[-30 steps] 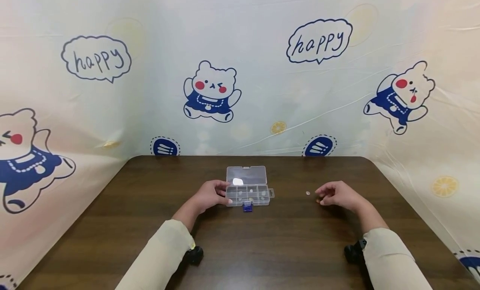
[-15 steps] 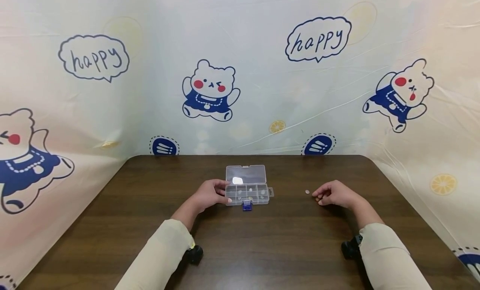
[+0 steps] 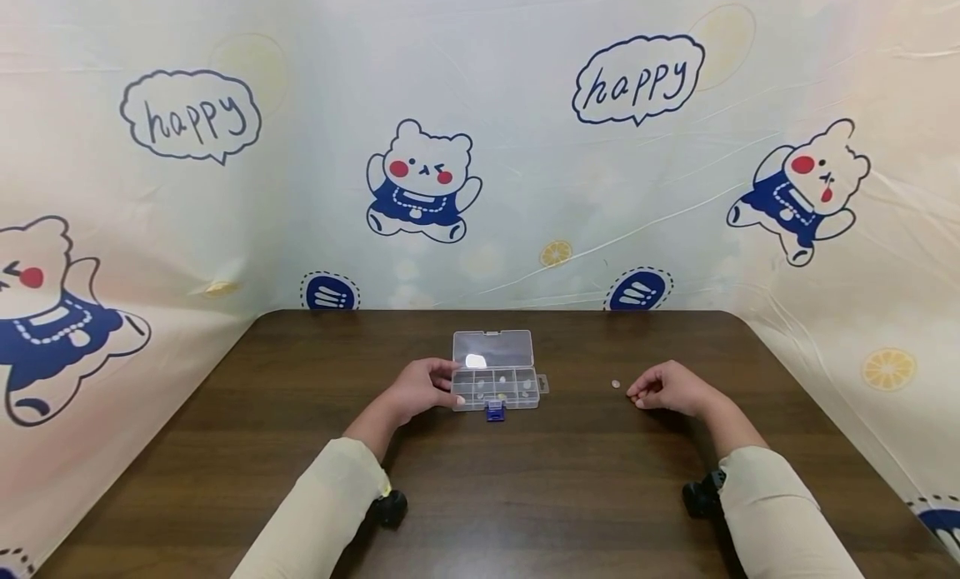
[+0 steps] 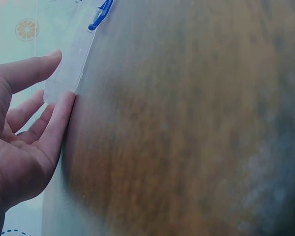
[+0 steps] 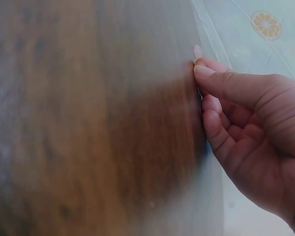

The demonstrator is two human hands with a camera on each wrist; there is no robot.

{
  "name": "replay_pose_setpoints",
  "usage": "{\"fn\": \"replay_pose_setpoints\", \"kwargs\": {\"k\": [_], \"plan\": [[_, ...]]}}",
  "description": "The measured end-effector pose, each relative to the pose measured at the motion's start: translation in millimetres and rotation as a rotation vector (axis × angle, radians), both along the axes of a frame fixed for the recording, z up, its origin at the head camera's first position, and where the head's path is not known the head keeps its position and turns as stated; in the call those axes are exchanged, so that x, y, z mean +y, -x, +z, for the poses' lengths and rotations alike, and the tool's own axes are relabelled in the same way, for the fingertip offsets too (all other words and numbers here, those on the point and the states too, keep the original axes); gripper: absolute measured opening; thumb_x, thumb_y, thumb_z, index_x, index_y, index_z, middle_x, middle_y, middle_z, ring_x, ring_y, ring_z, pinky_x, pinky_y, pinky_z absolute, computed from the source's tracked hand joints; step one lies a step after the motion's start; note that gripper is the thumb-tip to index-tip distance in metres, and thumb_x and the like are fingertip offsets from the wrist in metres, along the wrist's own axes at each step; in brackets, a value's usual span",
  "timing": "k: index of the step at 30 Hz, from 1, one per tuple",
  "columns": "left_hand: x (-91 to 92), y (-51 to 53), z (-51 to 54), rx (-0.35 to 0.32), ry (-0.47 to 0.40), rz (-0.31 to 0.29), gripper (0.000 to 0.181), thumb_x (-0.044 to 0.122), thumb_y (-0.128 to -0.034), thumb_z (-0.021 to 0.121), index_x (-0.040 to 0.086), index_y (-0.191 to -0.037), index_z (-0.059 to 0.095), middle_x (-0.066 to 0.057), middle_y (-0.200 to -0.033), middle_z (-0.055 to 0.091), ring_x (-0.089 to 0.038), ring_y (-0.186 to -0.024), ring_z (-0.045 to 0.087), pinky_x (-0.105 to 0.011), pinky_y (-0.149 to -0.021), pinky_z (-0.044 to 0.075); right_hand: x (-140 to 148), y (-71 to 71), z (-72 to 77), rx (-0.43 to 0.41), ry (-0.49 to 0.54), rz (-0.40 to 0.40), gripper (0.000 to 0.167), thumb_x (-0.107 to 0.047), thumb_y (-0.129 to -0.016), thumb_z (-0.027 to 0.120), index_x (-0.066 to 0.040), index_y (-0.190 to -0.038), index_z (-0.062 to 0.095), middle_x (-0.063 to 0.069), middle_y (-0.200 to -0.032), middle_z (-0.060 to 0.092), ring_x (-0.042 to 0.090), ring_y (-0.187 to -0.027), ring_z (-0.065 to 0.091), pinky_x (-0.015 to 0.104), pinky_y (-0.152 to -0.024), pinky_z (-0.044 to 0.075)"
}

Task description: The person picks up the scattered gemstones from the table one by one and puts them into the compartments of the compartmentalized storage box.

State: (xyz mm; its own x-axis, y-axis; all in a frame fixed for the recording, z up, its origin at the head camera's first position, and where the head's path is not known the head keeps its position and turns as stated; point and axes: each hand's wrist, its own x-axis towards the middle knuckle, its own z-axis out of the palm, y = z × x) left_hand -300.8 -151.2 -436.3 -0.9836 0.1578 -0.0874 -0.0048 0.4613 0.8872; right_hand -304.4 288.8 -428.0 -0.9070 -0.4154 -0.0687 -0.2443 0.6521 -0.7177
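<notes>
My left hand [image 3: 420, 387] grips the left end of a clear plastic compartment box [image 3: 495, 402], thumb at the front and fingers behind. The box's lid [image 3: 510, 346] is tipped back, and a blue latch [image 3: 495, 412] hangs at its front. Several small pale pieces lie in its compartments. In the left wrist view, thumb and fingers straddle the box end [image 4: 71, 69]. To the right, my right hand [image 3: 671, 387] pinches a small orange-brown piece at the tabletop, mostly hidden by thumb and forefinger. A small pale round piece [image 3: 616, 384] lies just left of those fingertips.
A dark wooden table [image 3: 555, 496] spans the space under both arms. Behind it and at the sides hangs a printed cloth [image 3: 510, 129] with bears. Dark wrist cameras sit under both sleeves.
My right hand has shifted slightly left, and its thumb and forefinger have closed over the orange-brown piece that showed between them. The left hand and the box have stayed put.
</notes>
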Motion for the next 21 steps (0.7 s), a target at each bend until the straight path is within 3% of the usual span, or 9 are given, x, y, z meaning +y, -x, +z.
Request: {"fn": "replay_pose_setpoints", "kwargs": {"k": [21], "plan": [[-1.0,0.7,-0.2,-0.002,0.004,-0.011,0.059,0.007,-0.0723,0.086,0.011,-0.126,0.063,-0.007,-0.107,0.062,-0.024,-0.095,0.057,-0.032,-0.080,0.054,-3.0,-0.3,1.7,-0.004,-0.035,-0.034,0.009,-0.007,-0.084,0.075,-0.002,-0.092,0.074,0.003,-0.077,0.067,0.017,-0.068,0.053,0.030,-0.059,0.047]]}}
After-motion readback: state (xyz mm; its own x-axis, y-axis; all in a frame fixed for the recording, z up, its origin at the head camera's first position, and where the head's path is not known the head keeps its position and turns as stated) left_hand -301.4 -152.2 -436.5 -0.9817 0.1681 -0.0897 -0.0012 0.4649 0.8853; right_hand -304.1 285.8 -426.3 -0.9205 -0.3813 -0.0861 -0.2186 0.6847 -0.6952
